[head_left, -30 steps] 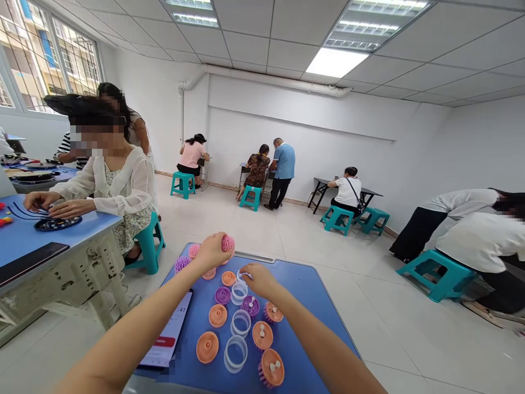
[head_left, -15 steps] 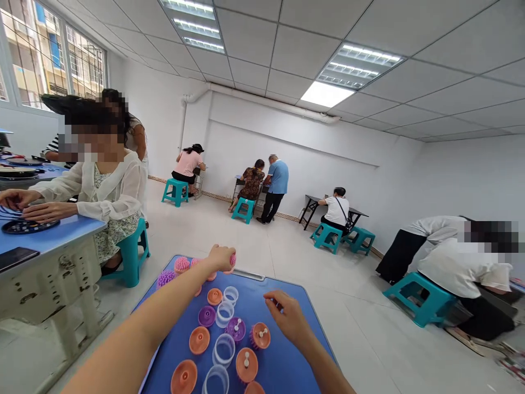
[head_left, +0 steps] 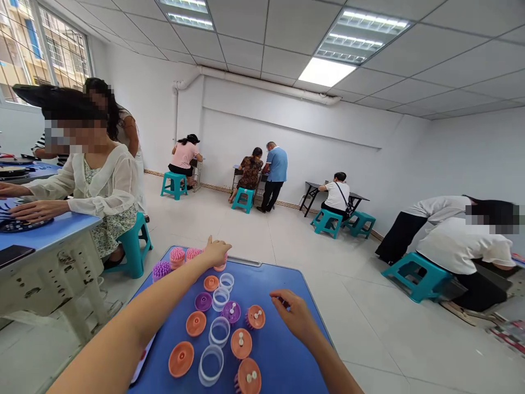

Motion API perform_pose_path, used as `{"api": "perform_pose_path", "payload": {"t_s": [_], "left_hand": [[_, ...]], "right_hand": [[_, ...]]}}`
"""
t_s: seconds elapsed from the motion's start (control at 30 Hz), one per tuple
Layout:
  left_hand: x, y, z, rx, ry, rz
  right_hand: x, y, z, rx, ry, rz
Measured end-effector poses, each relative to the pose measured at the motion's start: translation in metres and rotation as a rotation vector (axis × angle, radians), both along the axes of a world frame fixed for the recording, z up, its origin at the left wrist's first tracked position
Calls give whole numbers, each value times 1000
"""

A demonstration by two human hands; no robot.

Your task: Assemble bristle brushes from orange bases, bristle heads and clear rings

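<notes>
My left hand [head_left: 216, 253] is over the far edge of the blue table [head_left: 283, 350], fingers apart, just above a pink-and-orange bristled piece [head_left: 220, 267]. More bristled pieces, pink [head_left: 177, 257] and purple [head_left: 161, 270], stand to its left, partly behind my forearm. My right hand [head_left: 292, 311] hovers over the table's right side, fingers loosely bent with nothing visible in them. Nearest it is an orange bristled piece [head_left: 256, 317] bearing small white parts. Between my arms lie orange discs [head_left: 196, 324], a purple disc [head_left: 203, 301], clear rings [head_left: 219, 331] and a purple bristled piece [head_left: 232, 312].
A phone [head_left: 141, 361] lies partly under my left forearm. On the left, a person [head_left: 106, 180] sits at another blue table [head_left: 77, 224]. People sit on teal stools [head_left: 244, 201] along the far wall. Two people bend over at the right [head_left: 447, 235].
My left hand has opened from around a pink piece, which now shows below it. The view has tilted down slightly, showing more of the near orange bristled pieces. My right hand has barely moved.
</notes>
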State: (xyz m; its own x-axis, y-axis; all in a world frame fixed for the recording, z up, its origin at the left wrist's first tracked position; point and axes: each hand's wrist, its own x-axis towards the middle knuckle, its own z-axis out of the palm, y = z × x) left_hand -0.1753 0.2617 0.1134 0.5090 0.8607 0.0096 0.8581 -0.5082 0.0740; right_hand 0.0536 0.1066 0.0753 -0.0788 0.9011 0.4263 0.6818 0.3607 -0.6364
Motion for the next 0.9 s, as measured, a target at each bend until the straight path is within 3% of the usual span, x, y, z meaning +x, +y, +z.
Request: {"api": "perform_pose_path", "payload": {"t_s": [0.17, 0.43, 0.7, 0.9], "left_hand": [[-6, -25, 2, 8, -103, -169], [-32, -45, -23, -8, -184, -213], [-38, -47, -30, -25, -202, -192], [-33, -54, -29, -60, -175, -184]], "right_hand": [[8, -8, -25, -64, 51, -49], [0, -28, -57, -210, 76, -84], [-19, -9, -71, -268, 38, -61], [-26, 1, -68, -242, 35, -31]]}}
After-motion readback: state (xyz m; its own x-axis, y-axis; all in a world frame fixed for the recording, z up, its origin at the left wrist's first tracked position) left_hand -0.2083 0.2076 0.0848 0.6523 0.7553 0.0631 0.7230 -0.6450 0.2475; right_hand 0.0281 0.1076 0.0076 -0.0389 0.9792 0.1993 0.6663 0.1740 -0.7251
